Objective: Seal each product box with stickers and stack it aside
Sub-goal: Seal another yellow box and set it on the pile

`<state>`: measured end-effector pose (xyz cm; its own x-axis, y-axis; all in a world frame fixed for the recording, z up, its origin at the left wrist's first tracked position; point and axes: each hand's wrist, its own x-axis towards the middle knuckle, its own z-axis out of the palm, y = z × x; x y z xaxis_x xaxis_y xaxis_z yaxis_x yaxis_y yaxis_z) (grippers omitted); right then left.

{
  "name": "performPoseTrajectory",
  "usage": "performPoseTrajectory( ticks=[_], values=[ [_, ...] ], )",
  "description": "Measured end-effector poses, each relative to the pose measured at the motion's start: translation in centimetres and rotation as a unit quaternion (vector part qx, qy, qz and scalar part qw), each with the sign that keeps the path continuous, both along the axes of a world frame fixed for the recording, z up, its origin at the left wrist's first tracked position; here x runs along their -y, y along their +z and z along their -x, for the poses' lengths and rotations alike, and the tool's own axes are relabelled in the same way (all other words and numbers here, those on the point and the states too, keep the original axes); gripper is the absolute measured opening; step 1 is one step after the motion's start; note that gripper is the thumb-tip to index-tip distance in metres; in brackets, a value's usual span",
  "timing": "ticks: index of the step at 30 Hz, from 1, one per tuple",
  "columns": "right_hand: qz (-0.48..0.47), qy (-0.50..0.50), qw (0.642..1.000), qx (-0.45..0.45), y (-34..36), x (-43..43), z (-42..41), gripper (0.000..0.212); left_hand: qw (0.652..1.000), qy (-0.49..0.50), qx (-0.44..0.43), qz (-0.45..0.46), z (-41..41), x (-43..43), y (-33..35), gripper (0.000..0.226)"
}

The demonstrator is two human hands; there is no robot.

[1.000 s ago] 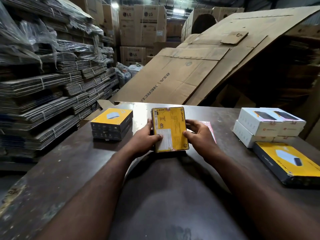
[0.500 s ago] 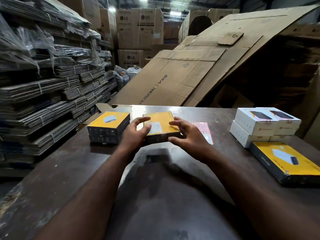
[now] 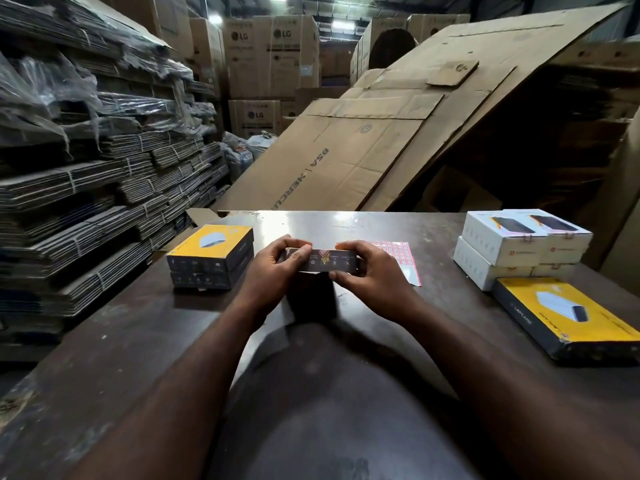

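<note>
Both hands hold one box between them, a little past the middle of the bench toward 12 o'clock. At the box's 9 o'clock end the left hand grips it, thumb on the near face and fingers curled over the top edge. At the 3 o'clock end the right hand grips it too, thumb at the lower edge and fingers curled over the top. A narrow dark side with a row of small icons faces the camera. A small reddish mark sits at the middle of its upper edge, too small to make out. Whether the box's lower edge touches the bench or hangs just above it cannot be told.

At 2 o'clock from the box a sticker sheet, a red and white grid, lies flat on the bench, partly hidden behind the right hand. At 9 o'clock, apart from the left hand, stands the yellow stack, two dark-sided boxes one on the other. At 3 o'clock, well apart, white boxes sit in two layers. Just beside them at 4 o'clock lies a flat yellow box.

Beyond the bench at 12 o'clock a cardboard sheet leans. At 10 o'clock rise bundles of flattened cartons, some under plastic. LG cartons stand far back.
</note>
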<state>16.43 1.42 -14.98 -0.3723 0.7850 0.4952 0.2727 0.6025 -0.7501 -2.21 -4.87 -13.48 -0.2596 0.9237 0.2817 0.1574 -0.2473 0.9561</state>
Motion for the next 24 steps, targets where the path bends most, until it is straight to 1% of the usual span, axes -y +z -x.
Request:
performPoseTrajectory(
  ticks=[3, 7, 11, 15, 24],
  values=[
    [-0.02, 0.002, 0.999, 0.028, 0.0, -0.1, 0.1, 0.043, 0.998, 0.033, -0.045, -0.009, 0.1, -0.2, -0.3, 0.022],
    [-0.054, 0.008, 0.995, 0.083, 0.3, 0.4, 0.2, 0.045, 0.997, 0.043, -0.065, -0.024, -0.1, -0.4, -0.6, 0.03],
    [-0.059, 0.001, 0.996, 0.07, 0.6, 0.7, 0.4, 0.042, 0.996, 0.056, -0.066, -0.027, 0.1, -0.7, -0.9, 0.031],
    [-0.063, -0.011, 0.996, 0.066, 0.9, 1.2, 0.5, 0.041, 0.996, 0.061, -0.069, -0.021, 0.1, -1.1, -1.3, 0.04],
    [-0.059, -0.028, 0.997, 0.043, 0.8, 1.2, 0.6, 0.042, 0.994, 0.06, -0.094, -0.011, 0.4, -1.5, -1.8, 0.04]
  ],
)
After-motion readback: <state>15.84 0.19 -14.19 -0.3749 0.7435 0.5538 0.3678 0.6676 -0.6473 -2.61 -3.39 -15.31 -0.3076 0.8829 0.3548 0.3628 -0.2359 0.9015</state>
